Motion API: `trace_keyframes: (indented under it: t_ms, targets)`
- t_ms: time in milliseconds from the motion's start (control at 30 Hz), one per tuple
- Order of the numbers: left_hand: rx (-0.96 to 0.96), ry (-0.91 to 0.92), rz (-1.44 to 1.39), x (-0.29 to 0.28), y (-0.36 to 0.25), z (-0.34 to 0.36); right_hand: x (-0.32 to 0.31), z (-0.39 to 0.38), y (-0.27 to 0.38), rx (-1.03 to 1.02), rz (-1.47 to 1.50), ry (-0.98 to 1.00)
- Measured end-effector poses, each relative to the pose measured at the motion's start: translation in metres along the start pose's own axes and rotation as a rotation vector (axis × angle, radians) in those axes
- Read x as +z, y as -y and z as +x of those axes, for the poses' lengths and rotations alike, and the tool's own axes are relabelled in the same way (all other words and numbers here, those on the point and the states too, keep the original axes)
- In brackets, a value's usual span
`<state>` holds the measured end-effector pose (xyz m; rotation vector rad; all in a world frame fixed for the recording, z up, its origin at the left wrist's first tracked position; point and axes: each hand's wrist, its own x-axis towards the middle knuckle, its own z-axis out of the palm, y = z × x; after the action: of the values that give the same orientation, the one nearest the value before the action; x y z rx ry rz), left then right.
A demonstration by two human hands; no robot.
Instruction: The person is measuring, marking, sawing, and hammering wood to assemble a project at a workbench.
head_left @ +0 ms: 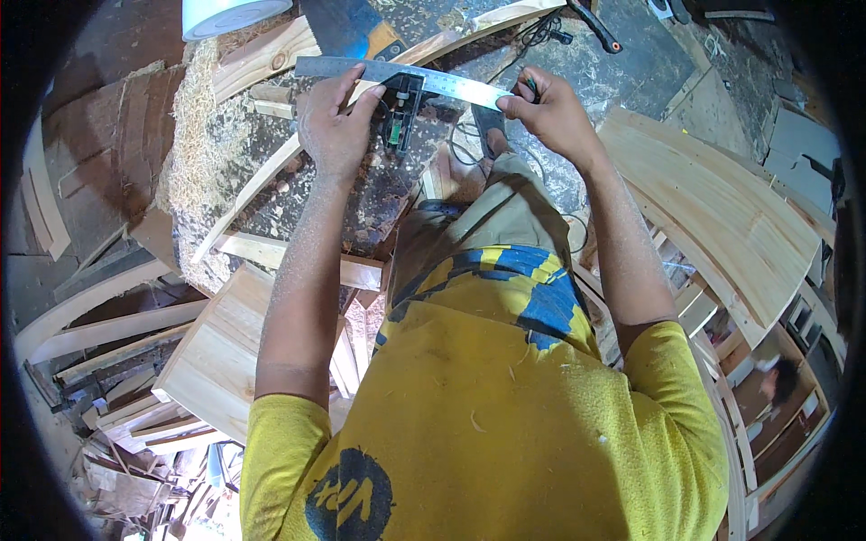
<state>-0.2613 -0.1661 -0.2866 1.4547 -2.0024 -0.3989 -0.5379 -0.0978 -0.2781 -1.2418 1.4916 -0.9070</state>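
Observation:
A combination square (456, 87) with a long steel rule and a black head (402, 110) spans the space between my hands. My left hand (336, 126) pinches the rule beside the head, where a green level vial shows. At the rule's right end, my right hand (561, 117) grips the metal between thumb and fingers. A thin dark green-tipped stick (533, 88), perhaps a pencil, pokes out from the fingers of that hand. Under the square runs a narrow wooden strip (262, 189), partly hidden by my left hand and the rule.
Wood shavings (189, 144) cover the bench's left side. A white tub (234, 16), a handsaw (343, 27) and a black-and-orange handle (595, 27) lie along the far side. Wide wooden panels stand at right (722, 207) and lower left (225, 343), with stacked offcuts around.

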Motion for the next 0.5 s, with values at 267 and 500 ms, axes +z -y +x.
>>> trace_keyframes:
  t_ms: [267, 500]
  targets:
    - [0.053, -0.026, 0.035, 0.002, 0.004, -0.001, -0.002, 0.002, -0.003, 0.050, -0.001, 0.024]
    - [0.053, -0.018, 0.037, 0.000, 0.000, 0.001, -0.004, 0.005, -0.012, 0.125, 0.004, 0.063]
